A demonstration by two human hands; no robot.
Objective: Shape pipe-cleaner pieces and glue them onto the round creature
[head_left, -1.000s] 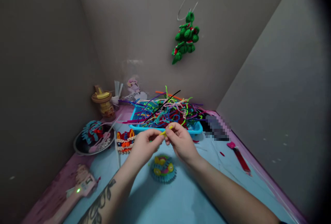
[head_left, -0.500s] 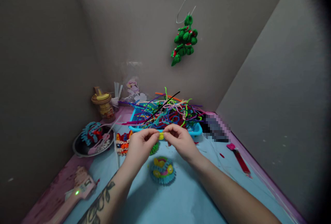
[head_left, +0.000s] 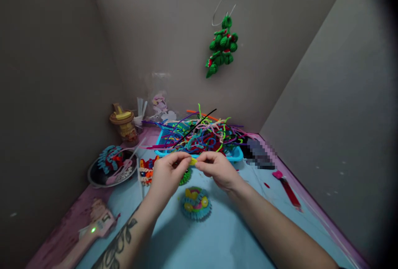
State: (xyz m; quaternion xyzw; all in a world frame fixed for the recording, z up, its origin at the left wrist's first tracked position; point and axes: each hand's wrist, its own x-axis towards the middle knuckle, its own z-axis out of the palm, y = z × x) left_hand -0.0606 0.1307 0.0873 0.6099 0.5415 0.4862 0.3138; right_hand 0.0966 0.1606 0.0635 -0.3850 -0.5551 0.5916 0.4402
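Pinched between the fingertips of both hands is a small yellow piece of pipe cleaner [head_left: 193, 161], its ends mostly covered. My left hand [head_left: 169, 171] is closed on its left end, my right hand [head_left: 217, 168] on its right end. Just below them on the blue cloth [head_left: 217, 236] lies a round light-blue pipe-cleaner figure [head_left: 196, 209] with yellow and pink parts. A green fuzzy piece [head_left: 185, 176] is partly hidden behind my left hand, and an orange, red and cream one [head_left: 146, 173] rests left of it.
A blue basket [head_left: 234, 156] heaped with pipe cleaners [head_left: 202, 134] stands behind the hands. At left are a metal bowl [head_left: 96, 182], a lidded cup [head_left: 124, 128] and a pink glue gun [head_left: 101, 224] with a green light. A green ornament [head_left: 222, 47] hangs from wire above.
The yellow piece has tilted slightly, its right end now lower. Both hands stay almost in place, still pinching it; the fingers shift only a little.
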